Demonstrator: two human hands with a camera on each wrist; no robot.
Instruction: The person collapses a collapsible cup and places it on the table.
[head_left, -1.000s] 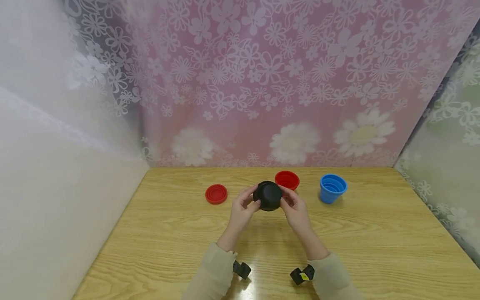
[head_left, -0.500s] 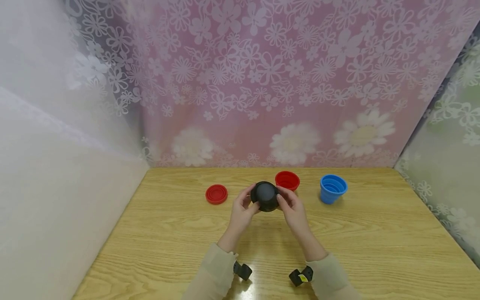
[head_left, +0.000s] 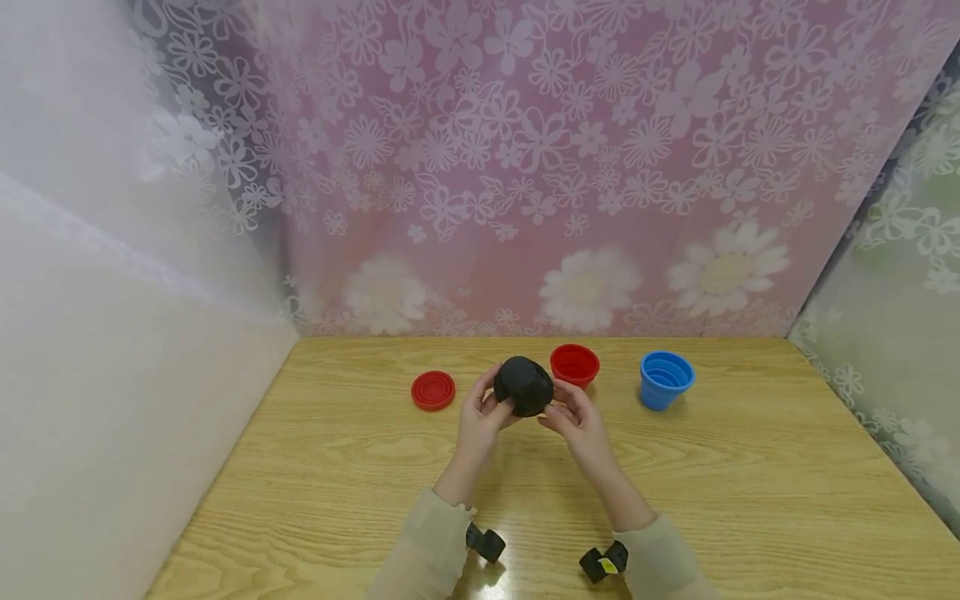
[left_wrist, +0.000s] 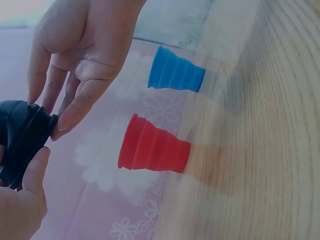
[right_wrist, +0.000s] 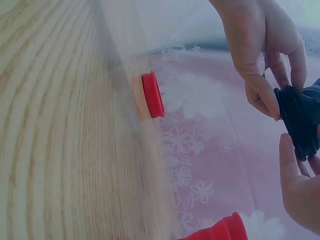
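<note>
A black collapsible cup [head_left: 522,386] is held up above the table, its rounded base facing the head camera. Its ridged wall and rim show from the side in the left wrist view, where the cup [left_wrist: 20,137] is cut off by the frame. My left hand [head_left: 477,425] grips it from the left, thumb across the near side. At the cup's right edge, my right hand [head_left: 585,425] pinches the rim between thumb and fingers. Behind the hands stands an unfolded red collapsible cup [head_left: 574,365]. Left of them a flattened red collapsible cup [head_left: 432,390] lies on the table.
An unfolded blue collapsible cup [head_left: 665,379] stands upright to the right of the red one. The wooden table [head_left: 337,500] ends at a pink flowered curtain [head_left: 480,208] at the back, with pale walls on both sides.
The black cup has moved slightly left and tilted, so its base points more to the upper left. My right fingers have slid to its lower right rim. The other cups stay put.
</note>
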